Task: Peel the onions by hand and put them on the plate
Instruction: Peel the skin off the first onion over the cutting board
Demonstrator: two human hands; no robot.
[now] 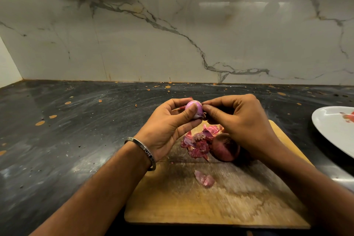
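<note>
The small, partly peeled purple onion (pixel 193 109) is held above the far edge of the rectangular wooden cutting board (pixel 216 197). The left hand (pixel 168 126) grips it, fingers curled behind it and the thumb pressed across its front. The right hand (pixel 239 120) meets the onion from the right, with curled fingertips pinching at its skin near the top. A plain metal bangle (pixel 142 152) sits on the left wrist.

A second, unpeeled dark red onion (pixel 226 147) rests on the board, directly below the right hand. A pile of loose pink-purple onion skins (pixel 197 143) lies just beside it on its left. One separate skin piece (pixel 204 178) lies nearer the person, apart from the pile.

The white plate (pixel 333 126) stands on the dark speckled stone countertop (pixel 67 130), to the right of the board, partly out of view. A marble-patterned wall (pixel 172 34) rises behind.
</note>
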